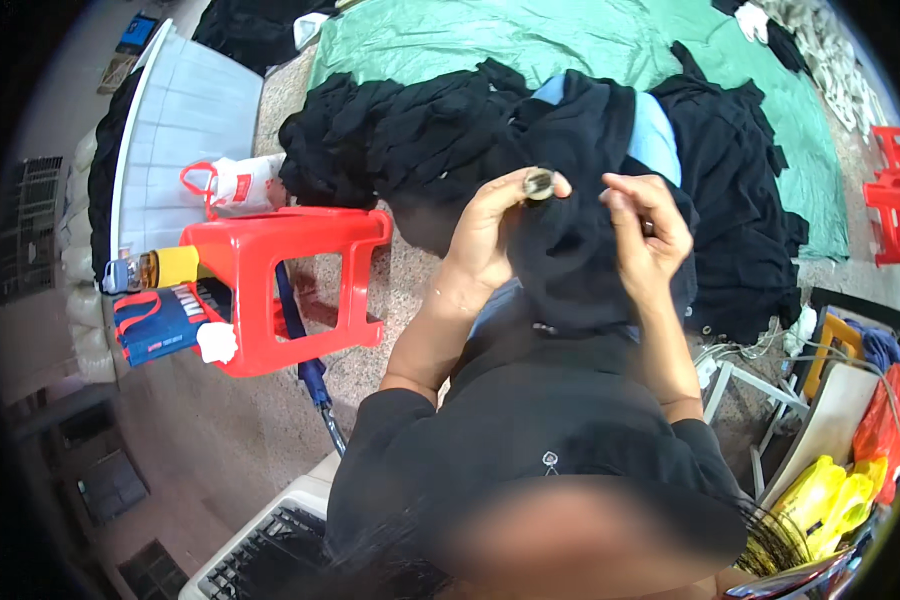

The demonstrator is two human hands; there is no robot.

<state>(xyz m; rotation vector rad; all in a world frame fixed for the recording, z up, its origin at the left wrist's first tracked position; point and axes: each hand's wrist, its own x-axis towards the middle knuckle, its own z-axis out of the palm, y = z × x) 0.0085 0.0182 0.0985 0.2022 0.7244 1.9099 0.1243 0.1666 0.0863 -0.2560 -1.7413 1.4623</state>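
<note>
My left hand (490, 225) is raised over my lap, thumb and fingers closed on a small round thing with a pale rim and a darker middle (538, 184); its kind does not show clearly. To the right, a short gap away, my right hand (647, 225) is held up with its fingers curled and thumb against the forefinger. Whatever its fingertips may pinch is too small to see. Beneath both hands a black garment (570, 255) spreads over my lap, with light blue cloth (653, 140) showing beside it.
More black garments (430, 140) lie in heaps on a green sheet (590, 35) ahead. On the left, a red stool (300, 235) stands by a grey-white bin (195, 110), a blue bag (160, 322) and a folded umbrella (313, 380). Yellow plastic bags (825, 500) sit at the lower right.
</note>
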